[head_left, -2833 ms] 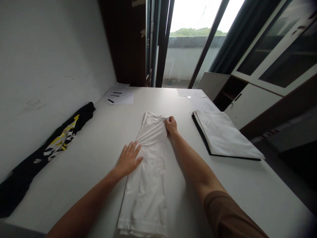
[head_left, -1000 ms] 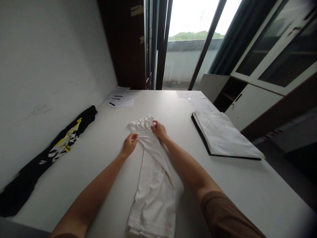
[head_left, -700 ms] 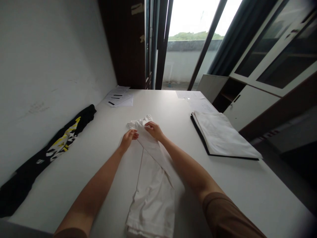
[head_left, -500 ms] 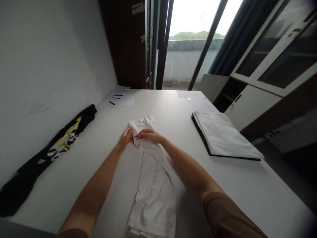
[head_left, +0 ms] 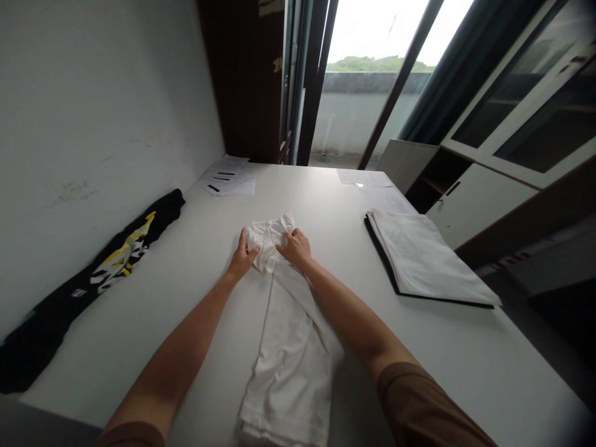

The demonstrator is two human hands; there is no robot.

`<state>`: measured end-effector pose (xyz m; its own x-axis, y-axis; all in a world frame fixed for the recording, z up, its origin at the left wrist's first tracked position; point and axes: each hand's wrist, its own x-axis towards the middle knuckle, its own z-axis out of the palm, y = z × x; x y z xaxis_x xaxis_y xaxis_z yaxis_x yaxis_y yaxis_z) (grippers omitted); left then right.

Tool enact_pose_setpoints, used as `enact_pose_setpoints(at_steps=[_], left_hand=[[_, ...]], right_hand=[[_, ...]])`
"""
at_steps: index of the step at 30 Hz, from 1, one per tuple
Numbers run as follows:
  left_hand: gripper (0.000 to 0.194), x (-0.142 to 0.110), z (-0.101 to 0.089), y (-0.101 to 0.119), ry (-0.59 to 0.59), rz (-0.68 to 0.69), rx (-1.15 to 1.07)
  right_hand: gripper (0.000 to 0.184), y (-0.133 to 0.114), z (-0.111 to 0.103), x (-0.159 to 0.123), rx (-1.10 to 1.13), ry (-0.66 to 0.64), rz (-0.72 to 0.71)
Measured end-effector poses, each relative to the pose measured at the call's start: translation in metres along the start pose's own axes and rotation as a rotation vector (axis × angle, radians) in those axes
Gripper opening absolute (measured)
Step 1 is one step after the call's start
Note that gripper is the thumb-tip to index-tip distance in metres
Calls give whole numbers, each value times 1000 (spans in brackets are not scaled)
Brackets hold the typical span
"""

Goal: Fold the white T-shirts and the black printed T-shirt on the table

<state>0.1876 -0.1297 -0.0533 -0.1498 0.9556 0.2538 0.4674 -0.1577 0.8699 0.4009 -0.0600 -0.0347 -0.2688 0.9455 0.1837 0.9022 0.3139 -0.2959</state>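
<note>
White trousers (head_left: 291, 347) lie lengthwise in front of me, folded into a narrow strip with wrinkles in the lower part. Their gathered, elastic-looking waist end points away from me. My left hand (head_left: 244, 254) grips the left edge of that end, thumb on top and fingers along the outer side. On the opposite edge, my right hand (head_left: 296, 247) is closed over the cloth with its fingers curled; the fingertips are partly hidden.
A white table (head_left: 209, 360) carries everything. Along the left wall lies a black garment (head_left: 116, 267) with a yellow and white print. Folded white cloth (head_left: 428, 254) rests on something black at right. Papers (head_left: 230, 177) lie at the far left, more sheets (head_left: 379, 192) at far right.
My right hand has moved from the middle of the waist end to its right edge. The left hand's thumb now lies over the cloth. The waist end looks spread flatter.
</note>
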Motion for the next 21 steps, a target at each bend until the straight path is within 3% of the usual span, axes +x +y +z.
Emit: enact_pose_setpoints(at_steps=[2, 4, 7, 13, 17, 21], left_hand=[[79, -8, 5, 11, -99, 61, 232], [62, -17, 12, 21, -199, 120, 436], [38, -26, 21, 26, -232, 149, 541], [17, -22, 14, 13, -136, 106, 553], [14, -12, -2, 4, -3, 66, 523], [16, 2, -29, -12, 214, -7, 475]], right_hand=[[41, -5, 0, -2, -44, 28, -47], [27, -5, 1, -3, -52, 64, -118], [21, 0, 3, -1, -16, 98, -174], [22, 16, 10, 9, 287, 202, -134], [26, 35, 13, 22, 498, 275, 74], [35, 71, 6, 35, 462, 331, 308]])
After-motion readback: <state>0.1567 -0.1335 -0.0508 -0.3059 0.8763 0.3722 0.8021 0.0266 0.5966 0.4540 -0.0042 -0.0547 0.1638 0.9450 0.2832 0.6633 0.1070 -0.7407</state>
